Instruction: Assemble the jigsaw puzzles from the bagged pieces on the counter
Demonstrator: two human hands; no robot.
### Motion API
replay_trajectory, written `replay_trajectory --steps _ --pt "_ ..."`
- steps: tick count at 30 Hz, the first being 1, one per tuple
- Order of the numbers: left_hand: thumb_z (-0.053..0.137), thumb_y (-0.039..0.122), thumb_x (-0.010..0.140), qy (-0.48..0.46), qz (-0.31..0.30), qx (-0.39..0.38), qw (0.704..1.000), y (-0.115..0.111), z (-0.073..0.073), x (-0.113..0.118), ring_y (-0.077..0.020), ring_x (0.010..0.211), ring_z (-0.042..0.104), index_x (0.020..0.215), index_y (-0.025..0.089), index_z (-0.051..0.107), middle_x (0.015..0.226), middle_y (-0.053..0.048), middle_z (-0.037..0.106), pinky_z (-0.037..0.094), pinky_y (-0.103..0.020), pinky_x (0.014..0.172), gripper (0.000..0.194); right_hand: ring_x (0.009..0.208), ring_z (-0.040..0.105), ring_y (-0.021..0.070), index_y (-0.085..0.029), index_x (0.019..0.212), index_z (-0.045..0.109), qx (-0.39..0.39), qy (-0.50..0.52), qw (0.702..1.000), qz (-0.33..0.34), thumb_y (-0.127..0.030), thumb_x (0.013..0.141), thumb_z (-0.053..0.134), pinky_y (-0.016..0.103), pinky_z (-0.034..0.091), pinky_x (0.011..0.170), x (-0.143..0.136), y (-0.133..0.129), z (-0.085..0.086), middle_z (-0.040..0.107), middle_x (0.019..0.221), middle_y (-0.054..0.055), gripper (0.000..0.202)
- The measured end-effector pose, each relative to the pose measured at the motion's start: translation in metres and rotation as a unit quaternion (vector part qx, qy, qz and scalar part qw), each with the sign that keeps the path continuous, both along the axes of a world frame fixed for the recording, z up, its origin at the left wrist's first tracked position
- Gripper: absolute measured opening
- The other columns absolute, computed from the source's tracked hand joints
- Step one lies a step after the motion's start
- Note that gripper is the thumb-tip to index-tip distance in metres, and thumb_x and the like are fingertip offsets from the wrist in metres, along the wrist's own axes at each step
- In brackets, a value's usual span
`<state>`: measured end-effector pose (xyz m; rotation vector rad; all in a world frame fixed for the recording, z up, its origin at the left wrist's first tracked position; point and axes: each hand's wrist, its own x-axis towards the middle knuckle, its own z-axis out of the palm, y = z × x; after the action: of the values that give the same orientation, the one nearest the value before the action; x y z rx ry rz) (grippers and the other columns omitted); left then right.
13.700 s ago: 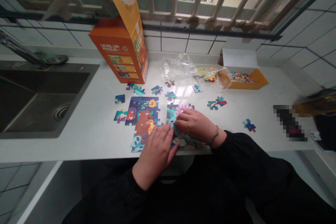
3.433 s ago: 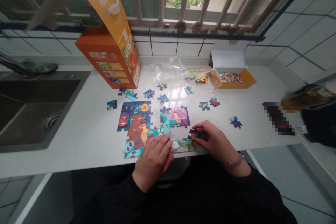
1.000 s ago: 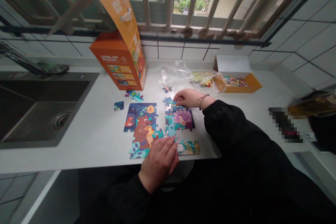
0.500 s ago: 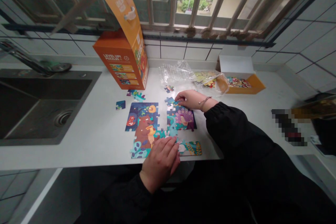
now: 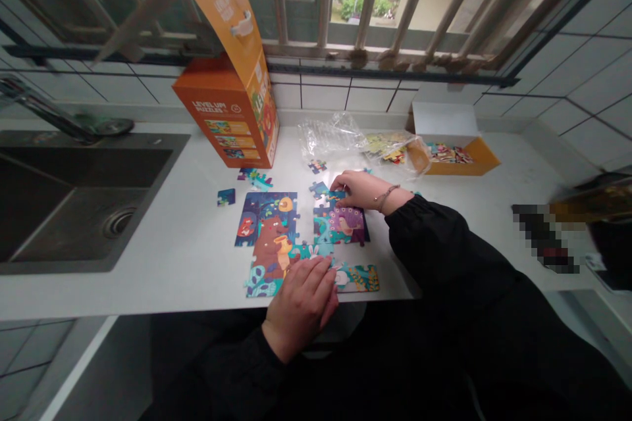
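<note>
A partly joined puzzle (image 5: 273,237) with a bear, rabbits and a purple-feathered bird lies at the counter's front edge, with a gap between its upper left and upper right parts. My left hand (image 5: 303,299) rests over its lower edge, fingers side by side and lying flat. At the top of the upper right part, my right hand (image 5: 358,189) pinches a dark blue puzzle piece (image 5: 336,197). Just left of those fingertips lies a blue piece (image 5: 318,191). Another loose piece (image 5: 226,197) is left of the puzzle, and a few joined ones (image 5: 257,179) lie above it.
Behind the puzzle stands an open orange box (image 5: 222,115). Clear plastic bags (image 5: 333,136) and a low box of pieces (image 5: 464,161) are at the back right. A sink (image 5: 89,210) is on the left; a small loose piece (image 5: 317,166) lies near the bags.
My right hand has shifted very slightly, and the piece at its fingertips now lies along the top of the upper right part. My left hand has stayed in place.
</note>
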<state>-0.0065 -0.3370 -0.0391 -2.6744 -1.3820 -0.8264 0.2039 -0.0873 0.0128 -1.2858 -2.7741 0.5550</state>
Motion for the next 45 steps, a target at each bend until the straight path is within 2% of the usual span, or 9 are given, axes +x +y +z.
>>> replay_trajectory --steps 4,9,16,25,34,40,45 --pt "0.065 0.021 0.101 -0.001 0.001 0.001 1.0 0.0 0.0 0.0 -0.0301 0.126 0.07 0.129 0.02 0.074 0.138 -0.012 0.076 0.056 -0.052 0.111 0.029 0.097 0.069 0.0227 -0.021 0.123 0.077 -0.001 -0.01 1.0 0.004 -0.029 0.085 0.091 0.031 0.052 0.089 -0.003 -0.003 0.002 0.071 0.117 0.01 0.042" --pt "0.065 0.021 0.101 -0.003 0.005 0.005 1.0 0.0 0.001 0.001 -0.03 0.126 0.071 0.13 0.019 0.073 0.136 -0.012 0.076 0.056 -0.051 0.111 0.03 0.095 0.069 0.0216 -0.027 0.136 0.073 -0.008 -0.029 0.999 0.014 -0.027 0.087 0.088 0.031 0.051 0.088 -0.005 -0.004 0.005 0.07 0.117 0.009 0.051" --pt "0.066 0.021 0.101 -0.005 0.005 0.013 1.0 0.0 0.001 0.001 -0.0295 0.125 0.071 0.129 0.018 0.073 0.136 -0.012 0.077 0.056 -0.049 0.111 0.029 0.103 0.07 0.0258 -0.031 0.15 0.067 -0.001 -0.061 0.997 0.039 -0.03 0.092 0.083 0.035 0.051 0.096 -0.006 -0.003 0.003 0.067 0.125 0.012 0.061" --pt "0.066 0.022 0.101 -0.001 0.003 0.013 1.0 0.0 0.0 0.001 -0.0298 0.125 0.07 0.129 0.016 0.073 0.137 -0.012 0.077 0.057 -0.05 0.11 0.029 0.111 0.069 0.0251 -0.034 0.138 0.073 -0.009 -0.043 0.998 0.049 -0.022 0.093 0.081 0.037 0.052 0.102 -0.007 -0.009 0.004 0.062 0.132 0.011 0.047" --pt "0.066 0.022 0.101 -0.002 0.006 0.013 1.0 0.0 0.001 0.001 -0.0292 0.125 0.071 0.13 0.019 0.073 0.136 -0.012 0.077 0.056 -0.049 0.111 0.03 0.118 0.07 0.029 -0.036 0.157 0.061 -0.004 -0.065 0.997 0.043 -0.026 0.094 0.081 0.039 0.053 0.105 -0.009 -0.007 0.005 0.062 0.139 0.013 0.067" --pt "0.065 0.021 0.101 0.001 0.005 0.018 1.0 0.0 0.004 0.001 -0.0299 0.124 0.071 0.127 0.017 0.073 0.135 -0.012 0.077 0.057 -0.049 0.108 0.028 0.112 0.07 0.0294 -0.034 0.154 0.063 -0.007 -0.067 0.997 0.046 -0.027 0.09 0.085 0.038 0.054 0.099 -0.011 -0.004 0.008 0.065 0.129 0.012 0.068" --pt "0.064 0.021 0.101 0.002 0.004 0.012 1.0 0.0 0.003 0.0 -0.0299 0.124 0.071 0.129 0.019 0.073 0.136 -0.012 0.077 0.057 -0.05 0.108 0.029 0.111 0.07 0.0278 -0.033 0.15 0.065 -0.021 -0.044 0.998 0.042 -0.03 0.087 0.088 0.037 0.053 0.1 -0.007 -0.004 0.008 0.064 0.13 0.011 0.068"
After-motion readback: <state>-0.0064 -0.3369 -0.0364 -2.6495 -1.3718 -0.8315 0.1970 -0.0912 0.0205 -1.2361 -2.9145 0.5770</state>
